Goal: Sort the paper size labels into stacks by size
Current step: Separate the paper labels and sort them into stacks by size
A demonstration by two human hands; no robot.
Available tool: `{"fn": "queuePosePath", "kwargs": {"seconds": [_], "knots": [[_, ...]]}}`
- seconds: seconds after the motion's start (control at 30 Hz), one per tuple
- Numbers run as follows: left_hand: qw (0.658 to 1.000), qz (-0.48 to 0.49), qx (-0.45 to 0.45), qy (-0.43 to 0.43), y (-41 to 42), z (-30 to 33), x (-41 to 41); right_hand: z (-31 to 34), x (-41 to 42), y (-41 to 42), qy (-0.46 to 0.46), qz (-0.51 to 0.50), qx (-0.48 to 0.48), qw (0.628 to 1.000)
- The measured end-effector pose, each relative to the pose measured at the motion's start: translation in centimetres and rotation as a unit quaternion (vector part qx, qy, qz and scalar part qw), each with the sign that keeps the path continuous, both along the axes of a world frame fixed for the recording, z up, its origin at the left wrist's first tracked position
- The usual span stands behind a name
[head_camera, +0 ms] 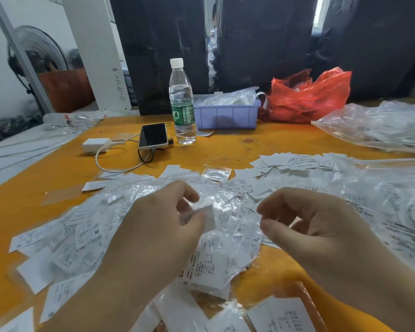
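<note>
White paper size labels (pixel 82 233) with black print lie strewn over the orange table (pixel 228 149), many mixed with clear plastic sleeves (pixel 228 226). My left hand (pixel 153 231) hovers over the middle of the pile and pinches a small stack of white labels (pixel 207 218) between thumb and fingers. My right hand (pixel 321 231) is just to the right, fingers curled, thumb and forefinger slightly apart, holding nothing I can make out. A looser group of labels (pixel 295 162) lies further back on the right. More labels (pixel 280 315) sit near the front edge.
A water bottle (pixel 181 101), a phone (pixel 153 135) with a charger and cable (pixel 95 144), a purple bin (pixel 225 113) and a red plastic bag (pixel 309 97) stand at the back. Clear bags (pixel 379 125) pile at the right. A fan (pixel 38 56) stands far left.
</note>
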State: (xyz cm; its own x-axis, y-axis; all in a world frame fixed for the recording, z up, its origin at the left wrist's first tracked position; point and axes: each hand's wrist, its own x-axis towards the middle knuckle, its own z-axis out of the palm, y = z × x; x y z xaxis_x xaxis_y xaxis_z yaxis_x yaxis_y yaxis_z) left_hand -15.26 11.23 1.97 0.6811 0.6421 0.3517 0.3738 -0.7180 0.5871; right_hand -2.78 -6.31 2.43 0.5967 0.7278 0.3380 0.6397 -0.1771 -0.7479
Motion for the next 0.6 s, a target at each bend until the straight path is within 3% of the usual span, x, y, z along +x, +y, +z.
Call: {"fn": "queuePosePath", "kwargs": {"seconds": [0.1, 0.23, 0.6], "knots": [[0.993, 0.025, 0.099, 0.052, 0.2, -0.4, 0.2, -0.6, 0.8, -0.1, -0.099, -0.025, -0.121, 0.987], [0.993, -0.023, 0.099, 0.052, -0.8, -0.4, 0.1, -0.9, 1.1, -0.2, -0.17, -0.046, -0.24, 0.955], [0.987, -0.108, 0.066, 0.099, -1.4, -1.5, 0.5, -0.2, 0.4, 0.2, -0.211, -0.05, -0.233, 0.948]]}}
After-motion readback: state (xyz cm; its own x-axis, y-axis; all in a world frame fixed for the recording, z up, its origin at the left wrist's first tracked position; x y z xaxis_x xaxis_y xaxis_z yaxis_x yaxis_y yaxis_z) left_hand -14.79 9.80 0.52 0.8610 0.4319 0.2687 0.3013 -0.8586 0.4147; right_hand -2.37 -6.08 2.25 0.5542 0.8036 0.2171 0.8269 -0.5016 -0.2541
